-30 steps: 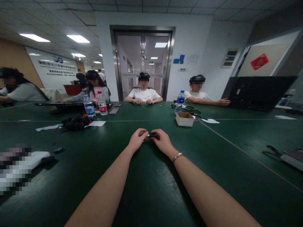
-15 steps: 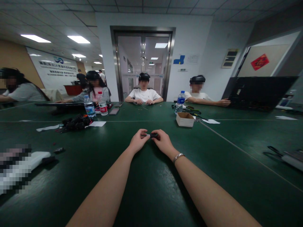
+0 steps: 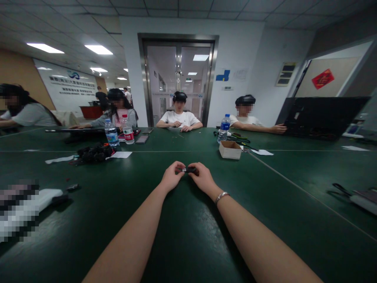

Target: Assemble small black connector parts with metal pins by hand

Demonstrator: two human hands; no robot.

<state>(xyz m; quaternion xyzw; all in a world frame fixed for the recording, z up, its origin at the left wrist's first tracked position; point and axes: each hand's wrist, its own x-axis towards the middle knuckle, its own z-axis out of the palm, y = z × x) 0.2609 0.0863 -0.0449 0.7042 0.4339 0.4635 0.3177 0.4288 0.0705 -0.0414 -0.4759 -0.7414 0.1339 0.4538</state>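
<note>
Both my hands meet over the middle of the green table (image 3: 188, 220), close together. Between them is a small dark stick with a silvery end (image 3: 191, 170), too small to name. My right hand (image 3: 203, 177), with a silver bracelet at its wrist, has thumb and fingers closed on the dark part. Pinched at the silvery end is my left hand (image 3: 172, 176); its fingertips partly hide that end. Another small dark piece with a shiny part (image 3: 72, 187) lies apart on the table to the left.
An open cardboard box (image 3: 230, 152) stands beyond my right hand, near a water bottle (image 3: 224, 127) and cables. To the left are a black tangled heap (image 3: 96, 152), paper (image 3: 121, 155) and two bottles. A person (image 3: 179, 116) sits opposite; others sit at both sides.
My hands stay almost in place. More of the silvery end shows between my fingertips. Across the table, the person's hand has risen slightly.
</note>
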